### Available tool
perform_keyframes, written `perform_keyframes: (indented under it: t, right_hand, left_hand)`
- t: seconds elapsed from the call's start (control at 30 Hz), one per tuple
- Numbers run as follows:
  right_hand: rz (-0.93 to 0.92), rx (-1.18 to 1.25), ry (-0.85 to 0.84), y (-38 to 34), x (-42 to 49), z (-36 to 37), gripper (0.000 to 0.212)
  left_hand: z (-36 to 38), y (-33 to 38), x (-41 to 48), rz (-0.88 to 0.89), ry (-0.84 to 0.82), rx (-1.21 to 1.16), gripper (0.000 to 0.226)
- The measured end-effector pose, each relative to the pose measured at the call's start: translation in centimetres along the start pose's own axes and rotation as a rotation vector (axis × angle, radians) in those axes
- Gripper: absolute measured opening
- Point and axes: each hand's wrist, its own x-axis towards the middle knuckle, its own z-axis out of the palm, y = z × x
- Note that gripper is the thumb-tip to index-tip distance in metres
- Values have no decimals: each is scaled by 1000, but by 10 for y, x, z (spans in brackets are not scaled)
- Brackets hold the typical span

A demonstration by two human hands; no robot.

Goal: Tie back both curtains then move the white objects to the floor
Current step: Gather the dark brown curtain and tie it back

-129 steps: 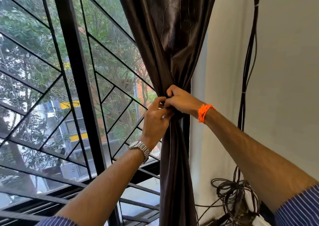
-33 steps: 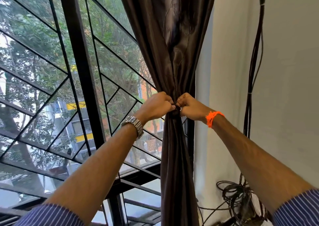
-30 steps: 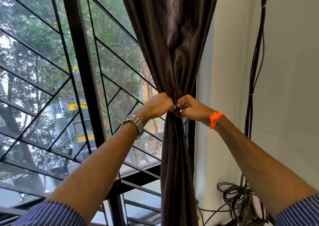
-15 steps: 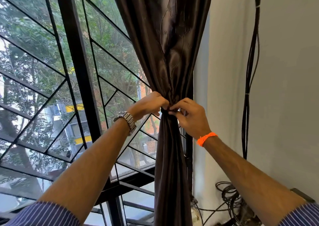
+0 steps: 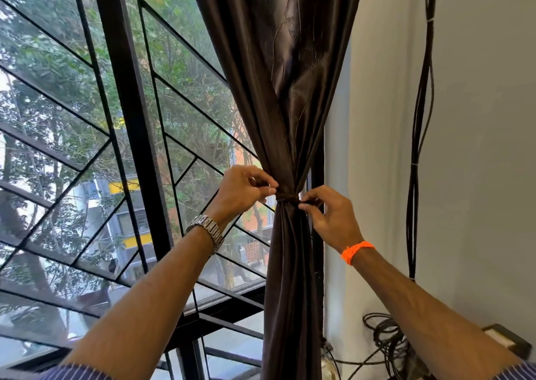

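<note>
Curtain, dark brown & shiny, hangs centre frame from top edge to bottom, between the window grille at left & the pale wall at right. It's gathered into a narrow waist mid-frame by a thin dark tie. Left hand sits left of the waist, thumb & forefinger pinching the tie's end; right hand on the other side, fingertips pinched on the tie too. Step looks like snugging the knot on this curtain. Next probably needs both hands letting go w/o loosening it; no white objects identifiable here
</note>
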Motion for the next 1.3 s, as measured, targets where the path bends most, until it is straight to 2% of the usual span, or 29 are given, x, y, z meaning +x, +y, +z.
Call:
perform_keyframes:
  t: [0.13, 0.2, 0.3, 0.4, 0.53, 0.63, 0.77, 0.93, 1.0, 1.07, 1.13, 1.2, 1.23, 1.3]
  right_hand:
    - [-8, -69, -35, -1, 0, -2, 14]
    - [-38, -126, -29, -3, 3, -7, 21]
    - [-95, -118, 44, -20, 20, -16, 25]
    - [-167, -64, 205, -52, 57, -22, 17]
    - [-127, 81, 426, -89, 134, -29, 13]
    - [-97, 127, 441, -104, 188, -36, 25]
    - [-60, 59, 434, -112, 246, -51, 45]
    - [160, 50, 440, -104, 282, -62, 68]
    - [266, 77, 459, -98, 286, -62, 78]
    - [372, 146, 447, -94, 286, -60, 82]
    - [402, 208, 412, -93, 284, -56, 78]
    - [339, 191, 394, -99, 279, -51, 67]
    - [293, 171, 399, -105, 278, -48, 58]
    - [216, 153, 411, -118, 275, -44, 34]
  left_hand:
    - [-4, 12, 0, 58, 9, 126, 24]
    - [-9, 21, 1, 117, 80, 182, 30]
    - [-18, 39, 7, 216, 377, 113, 34]
    - [-34, 65, 27, 239, 642, -73, 42]
    - [-65, 107, 75, 219, 700, -213, 69]
    - [-83, 133, 108, 209, 726, -148, 98]
    - [-102, 153, 134, 222, 785, -87, 114]
    - [-110, 154, 144, 222, 823, 37, 107]
    - [-109, 152, 146, 225, 814, 22, 104]
    - [-109, 152, 148, 211, 796, -74, 88]
    - [-107, 154, 146, 205, 828, -130, 55]
    - [-103, 159, 144, 216, 892, -70, 31]
    - [-100, 160, 144, 212, 901, -24, 25]
    - [-94, 165, 144, 171, 870, 58, 28]
